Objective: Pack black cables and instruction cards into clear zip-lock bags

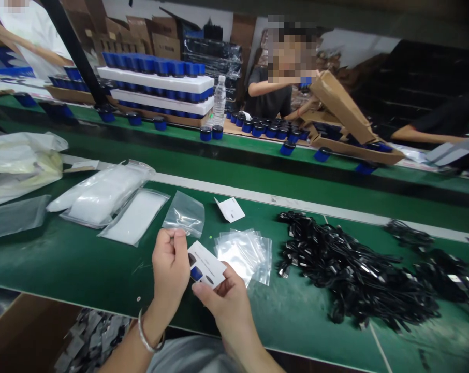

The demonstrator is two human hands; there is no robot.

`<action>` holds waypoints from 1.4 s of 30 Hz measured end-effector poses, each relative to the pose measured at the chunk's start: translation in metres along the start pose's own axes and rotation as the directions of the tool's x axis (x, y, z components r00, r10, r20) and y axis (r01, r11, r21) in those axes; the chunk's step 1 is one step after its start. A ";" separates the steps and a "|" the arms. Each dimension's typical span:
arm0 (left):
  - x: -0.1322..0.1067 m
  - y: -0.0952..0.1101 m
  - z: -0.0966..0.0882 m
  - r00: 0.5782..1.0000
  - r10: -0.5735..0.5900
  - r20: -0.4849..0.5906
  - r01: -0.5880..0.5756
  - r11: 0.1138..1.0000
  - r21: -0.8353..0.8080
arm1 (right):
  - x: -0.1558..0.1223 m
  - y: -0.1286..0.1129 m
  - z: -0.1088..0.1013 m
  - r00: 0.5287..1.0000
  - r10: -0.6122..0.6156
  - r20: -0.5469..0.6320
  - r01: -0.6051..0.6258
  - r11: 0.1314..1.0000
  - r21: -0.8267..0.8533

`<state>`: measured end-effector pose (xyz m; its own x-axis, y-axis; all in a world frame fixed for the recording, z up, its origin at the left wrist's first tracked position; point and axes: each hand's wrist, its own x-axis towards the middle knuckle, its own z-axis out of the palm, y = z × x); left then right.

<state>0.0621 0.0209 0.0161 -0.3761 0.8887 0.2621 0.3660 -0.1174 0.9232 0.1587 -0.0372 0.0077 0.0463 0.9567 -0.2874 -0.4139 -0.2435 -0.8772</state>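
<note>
My left hand [169, 264] pinches the lower edge of a small clear zip bag [184, 215] between thumb and fingers. My right hand [222, 298] holds a white printed card [206, 265] showing a blue-capped product, close beside the left hand. To the right of my hands lies a stack of clear zip bags [244, 255] on the green belt [102, 269]. A small white card [230, 209] lies just beyond them. Further right sits a tangled heap of black cables [347, 264]. A silver bangle [151, 331] circles my left wrist.
White-filled plastic bags [106, 191] lie at the left of the belt. Beyond a white strip, a second green belt carries blue-capped jars [250, 127]. A seated co-worker [269, 96] handles a cardboard box [335, 111]. Foam trays of jars and a water bottle [219, 102] stand behind.
</note>
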 end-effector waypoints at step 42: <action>-0.043 0.009 -0.026 0.637 0.326 0.698 -0.547 0.830 0.112 | 0.002 -0.032 -0.053 0.932 -0.328 0.158 0.318 0.523 -0.791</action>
<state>0.0595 -0.0303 0.0200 0.4742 0.8375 0.2715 0.6046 -0.5340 0.5911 0.2200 -0.0359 0.0152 0.0351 0.9961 0.0804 0.5174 0.0507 -0.8543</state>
